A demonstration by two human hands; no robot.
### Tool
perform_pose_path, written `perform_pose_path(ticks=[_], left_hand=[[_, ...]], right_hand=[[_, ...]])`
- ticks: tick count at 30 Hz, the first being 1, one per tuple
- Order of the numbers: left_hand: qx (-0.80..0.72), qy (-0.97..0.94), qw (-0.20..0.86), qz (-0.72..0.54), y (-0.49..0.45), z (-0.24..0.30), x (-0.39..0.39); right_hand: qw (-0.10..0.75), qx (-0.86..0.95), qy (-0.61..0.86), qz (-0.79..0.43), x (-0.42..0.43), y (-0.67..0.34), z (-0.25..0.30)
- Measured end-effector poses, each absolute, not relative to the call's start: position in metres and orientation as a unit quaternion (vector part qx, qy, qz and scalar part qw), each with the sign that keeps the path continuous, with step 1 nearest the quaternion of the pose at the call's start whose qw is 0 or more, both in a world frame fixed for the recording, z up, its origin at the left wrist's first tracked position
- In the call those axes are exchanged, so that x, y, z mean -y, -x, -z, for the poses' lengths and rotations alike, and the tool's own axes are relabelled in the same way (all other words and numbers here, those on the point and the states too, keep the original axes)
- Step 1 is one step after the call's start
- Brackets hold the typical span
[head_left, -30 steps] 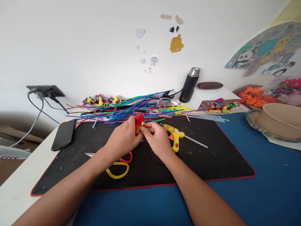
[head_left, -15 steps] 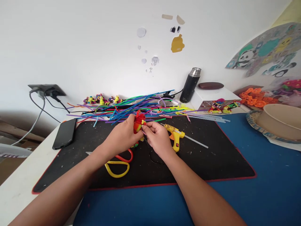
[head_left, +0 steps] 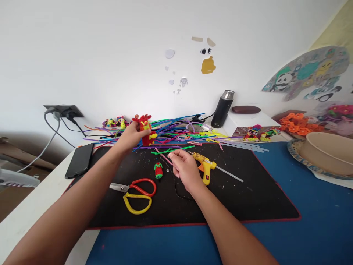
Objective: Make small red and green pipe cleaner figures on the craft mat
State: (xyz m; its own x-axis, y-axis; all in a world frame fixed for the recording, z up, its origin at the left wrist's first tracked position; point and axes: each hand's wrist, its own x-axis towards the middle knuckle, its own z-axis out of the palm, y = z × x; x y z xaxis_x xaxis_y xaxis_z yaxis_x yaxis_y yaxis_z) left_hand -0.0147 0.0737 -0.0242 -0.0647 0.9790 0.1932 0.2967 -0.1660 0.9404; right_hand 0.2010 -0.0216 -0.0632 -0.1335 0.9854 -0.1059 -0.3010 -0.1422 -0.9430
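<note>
My left hand (head_left: 129, 137) is closed around a red and yellow pipe-cleaner figure (head_left: 146, 129), held up at the back of the mat in front of the pipe cleaners. My right hand (head_left: 185, 169) is over the middle of the mat, thumb and fingertips pinched; whatever may be between them is too small to make out. A pink pipe cleaner (head_left: 163, 156) runs up to its fingers. Left of that hand stands a small red and green pipe-cleaner piece (head_left: 158, 170), with a tiny white bead-like thing (head_left: 167, 170) beside it. Close on the right lies a yellow glue gun (head_left: 204, 165).
Scissors (head_left: 138, 195) with red and yellow handles lie on the black mat (head_left: 234, 202). A heap of coloured pipe cleaners (head_left: 171, 129) spans the back. Around it are a phone (head_left: 79, 161), a black flask (head_left: 223, 109), finished figures (head_left: 253, 133) and a bowl (head_left: 331, 147).
My left hand has carried the figure up and to the left, away from my right hand, which is now lower and apart from it. The red and green piece is now uncovered.
</note>
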Motion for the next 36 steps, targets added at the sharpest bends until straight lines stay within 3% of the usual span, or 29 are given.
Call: perform_pose_path(ticks=[3, 6, 11, 15, 19, 36], left_hand=[[-0.501, -0.584, 0.355, -0.531, 0.021, 0.023, -0.114], [-0.599, -0.56, 0.272, -0.504, 0.024, 0.019, -0.141], [-0.659, -0.572, 0.15, -0.465, 0.015, 0.022, -0.114], [-0.522, -0.706, 0.329, -0.348, -0.006, 0.024, -0.041], [-0.461, -0.73, 0.394, -0.315, -0.02, 0.018, 0.008], [-0.427, -0.817, 0.233, -0.31, -0.022, 0.018, 0.006]], right_hand=[[0.492, 0.422, 0.407, -0.643, 0.024, -0.2, 0.063], [0.492, 0.429, 0.398, -0.645, 0.024, -0.2, 0.062], [0.501, 0.412, 0.405, -0.644, 0.022, -0.204, 0.058], [0.498, 0.413, 0.391, -0.654, 0.023, -0.205, 0.054], [0.493, 0.421, 0.391, -0.654, 0.023, -0.204, 0.056], [0.48, 0.496, 0.407, -0.598, 0.021, -0.207, 0.066]])
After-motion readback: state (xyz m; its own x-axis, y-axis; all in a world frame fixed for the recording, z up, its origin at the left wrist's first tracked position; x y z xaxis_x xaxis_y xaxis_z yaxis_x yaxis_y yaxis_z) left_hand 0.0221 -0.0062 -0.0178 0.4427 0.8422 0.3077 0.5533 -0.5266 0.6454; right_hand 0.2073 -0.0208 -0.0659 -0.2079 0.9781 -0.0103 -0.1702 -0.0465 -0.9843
